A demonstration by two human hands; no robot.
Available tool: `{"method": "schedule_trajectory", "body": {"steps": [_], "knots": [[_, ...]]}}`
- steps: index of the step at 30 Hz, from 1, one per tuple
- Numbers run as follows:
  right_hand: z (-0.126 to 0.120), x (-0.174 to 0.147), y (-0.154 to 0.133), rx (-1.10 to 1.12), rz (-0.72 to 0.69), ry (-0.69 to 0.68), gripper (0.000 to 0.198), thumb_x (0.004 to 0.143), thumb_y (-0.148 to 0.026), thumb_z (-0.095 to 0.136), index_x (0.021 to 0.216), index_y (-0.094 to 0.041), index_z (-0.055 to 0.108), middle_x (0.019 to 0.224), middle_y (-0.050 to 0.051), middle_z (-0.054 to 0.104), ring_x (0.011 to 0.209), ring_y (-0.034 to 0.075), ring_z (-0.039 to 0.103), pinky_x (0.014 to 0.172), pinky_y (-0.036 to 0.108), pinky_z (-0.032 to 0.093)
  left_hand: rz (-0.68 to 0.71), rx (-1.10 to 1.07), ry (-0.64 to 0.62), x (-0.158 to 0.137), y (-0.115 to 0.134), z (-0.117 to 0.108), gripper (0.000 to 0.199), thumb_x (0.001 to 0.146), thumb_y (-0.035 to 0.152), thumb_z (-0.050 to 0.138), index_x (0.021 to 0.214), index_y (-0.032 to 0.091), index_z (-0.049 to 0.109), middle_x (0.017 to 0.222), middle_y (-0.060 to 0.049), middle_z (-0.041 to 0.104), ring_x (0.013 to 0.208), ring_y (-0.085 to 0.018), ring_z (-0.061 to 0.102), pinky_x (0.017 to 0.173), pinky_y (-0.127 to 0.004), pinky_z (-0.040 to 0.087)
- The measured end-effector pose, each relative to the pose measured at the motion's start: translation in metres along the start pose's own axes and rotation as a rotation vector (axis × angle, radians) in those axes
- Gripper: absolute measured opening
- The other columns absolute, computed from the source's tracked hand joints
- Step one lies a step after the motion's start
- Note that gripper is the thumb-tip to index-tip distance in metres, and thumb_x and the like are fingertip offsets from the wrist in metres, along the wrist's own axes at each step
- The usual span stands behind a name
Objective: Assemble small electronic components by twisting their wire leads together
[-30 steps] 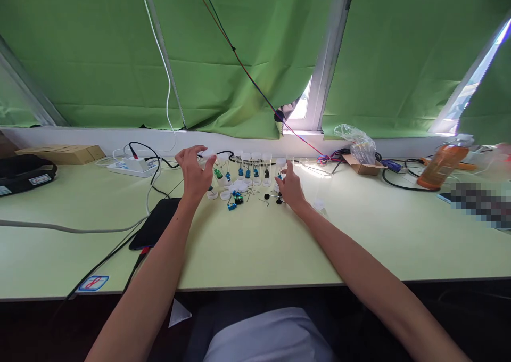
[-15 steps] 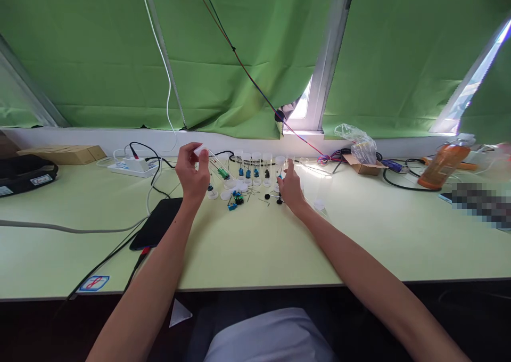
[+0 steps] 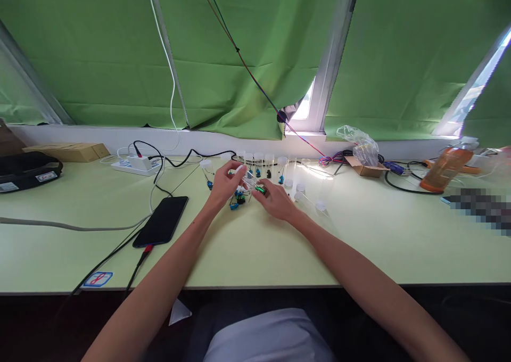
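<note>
My left hand [image 3: 224, 185] is closed around the white-capped end of a clear tube [image 3: 249, 179], which slants between both hands. At the tube's lower end is a small green part [image 3: 261, 190], and my right hand [image 3: 276, 200] is closed on that end. Whether the green part lies wholly inside the tube is hard to tell. Small blue and black parts [image 3: 235, 206] lie loose just below the hands. Behind them stand several clear tubes with white caps, one holding a blue part [image 3: 281, 179] and another a dark part [image 3: 269, 173].
White caps [image 3: 320, 206] and clear tubes lie right of my hands. A black phone [image 3: 162, 221] with a cable is at the left, near a white power strip [image 3: 138, 165]. An orange bottle [image 3: 449, 165] and a small carton [image 3: 365, 167] are at the right.
My left hand has brought the tube right and down, toward the middle. My right hand has left the standing tubes and come left and lower to the tube's green end.
</note>
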State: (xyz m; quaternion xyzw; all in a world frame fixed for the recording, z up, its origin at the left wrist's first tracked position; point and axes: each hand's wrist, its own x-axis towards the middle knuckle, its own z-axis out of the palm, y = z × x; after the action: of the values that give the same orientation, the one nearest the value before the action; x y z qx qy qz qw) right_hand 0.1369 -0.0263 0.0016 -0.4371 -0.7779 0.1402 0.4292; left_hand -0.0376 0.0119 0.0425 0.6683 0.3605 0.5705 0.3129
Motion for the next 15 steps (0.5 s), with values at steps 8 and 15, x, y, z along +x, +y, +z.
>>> {"method": "schedule_trajectory", "body": {"steps": [8,15], "knots": [[0.000,0.002,0.016,-0.175,0.122,-0.125,0.024,0.078,-0.028,0.059,0.100,-0.020,0.062,0.061,-0.002,0.057,0.059,0.014,0.050,0.065,0.026,0.039,0.077,0.378,-0.181,-0.013,-0.008,0.011,0.026,0.088,0.044,0.049,0.078,0.020,0.052,0.058,0.005,0.049,0.050,-0.010,0.045,0.053,-0.024,0.037],[-0.014,0.005,0.018,-0.257,0.081,-0.219,0.014,0.070,-0.020,0.058,0.083,-0.020,0.063,0.065,-0.001,0.058,0.060,0.014,0.048,0.059,0.023,0.034,0.154,0.521,-0.222,-0.013,-0.016,0.015,0.045,0.093,0.043,0.034,0.058,0.018,0.047,0.053,0.002,0.045,0.054,-0.012,0.040,0.056,-0.027,0.032]]}}
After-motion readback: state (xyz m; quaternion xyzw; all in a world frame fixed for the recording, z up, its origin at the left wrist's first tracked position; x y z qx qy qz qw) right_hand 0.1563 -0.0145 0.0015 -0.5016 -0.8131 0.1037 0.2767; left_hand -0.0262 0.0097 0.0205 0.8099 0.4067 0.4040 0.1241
